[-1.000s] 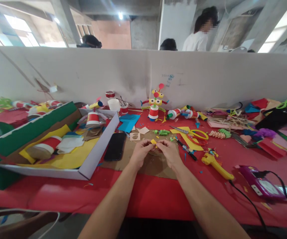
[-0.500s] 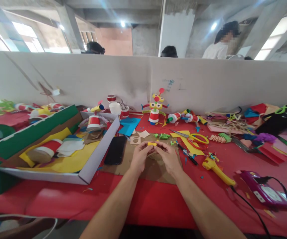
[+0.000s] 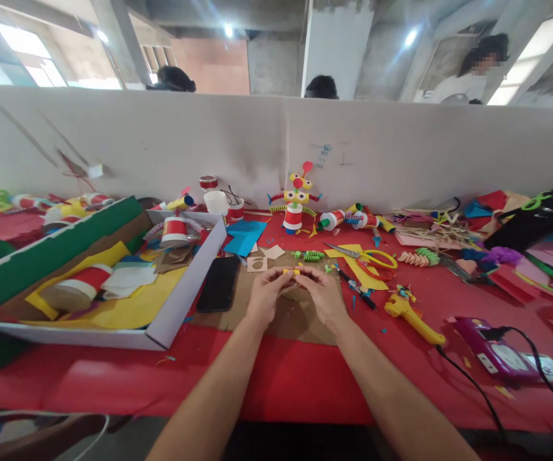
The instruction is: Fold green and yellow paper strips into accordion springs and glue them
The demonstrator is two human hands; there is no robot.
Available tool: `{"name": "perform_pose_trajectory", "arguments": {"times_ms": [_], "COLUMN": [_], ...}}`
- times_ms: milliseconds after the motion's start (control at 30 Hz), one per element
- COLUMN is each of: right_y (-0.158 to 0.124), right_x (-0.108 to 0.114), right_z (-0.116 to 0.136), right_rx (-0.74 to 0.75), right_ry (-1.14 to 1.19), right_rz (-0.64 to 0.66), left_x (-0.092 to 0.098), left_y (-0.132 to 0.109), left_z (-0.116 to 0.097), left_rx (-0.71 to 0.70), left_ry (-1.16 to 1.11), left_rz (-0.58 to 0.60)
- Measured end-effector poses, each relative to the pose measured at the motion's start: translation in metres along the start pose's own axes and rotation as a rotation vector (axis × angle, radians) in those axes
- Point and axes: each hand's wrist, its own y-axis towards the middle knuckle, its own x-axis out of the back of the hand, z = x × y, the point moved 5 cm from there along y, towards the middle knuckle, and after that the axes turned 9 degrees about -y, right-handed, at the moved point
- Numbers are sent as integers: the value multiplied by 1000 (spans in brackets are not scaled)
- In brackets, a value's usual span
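Observation:
Above a brown cardboard sheet [image 3: 238, 314], my left hand [image 3: 265, 296] and my right hand [image 3: 321, 298] meet at a small yellow piece [image 3: 291, 272]. The fingertips of both hands pinch it from either side. A black phone [image 3: 217, 284] lies left of my left hand. Small card squares [image 3: 257, 264] and a green coiled strip [image 3: 313, 256] lie just beyond the fingers. Scissors with yellow handles [image 3: 377, 258] rest on yellow paper to the right. A paper-cup figure [image 3: 293, 218] stands behind, near the white partition.
An open box [image 3: 180, 301] with cups and paper is on the left. A yellow glue gun [image 3: 413, 317], a purple device [image 3: 492, 352] with cables, and a black bottle [image 3: 536, 221] are on the right. People's heads show beyond the partition [image 3: 185, 141].
The view has shifted slightly, so the table things appear a little higher and further left. Both hands still hold the yellow piece, which looks turned slightly. A person behind the partition has moved right.

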Motion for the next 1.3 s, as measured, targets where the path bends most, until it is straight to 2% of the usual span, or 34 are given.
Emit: {"name": "perform_pose_trajectory", "arguments": {"times_ms": [300,533,733,933,1033,1167,1300], "right_y": [0,4,2,1,3,7,7], "right_x": [1,5,4,4,5,9,8], "right_z": [-7,-9,-8,-7,-7,-7,-9], "right_rx": [8,-37,-44,-46,-39,-52,-85], "right_ry": [-30,-29,-24,-37,-55,-15,61], "right_rz": [-18,-58,-69,-64,-72,-106,-65], "left_x": [-1,-2,-4,-3,-3,1,0], "left_y": [-4,-2,-5,-6,-4,-3,-3], "left_z": [-3,-1,-3,-3,-2,2,5], "left_rx": [-77,25,-15,-28,13,175,243], "left_ry": [73,17,97,130,67,-148,-185], "left_rz": [-91,-52,-88,-58,-53,-106,-52]}}
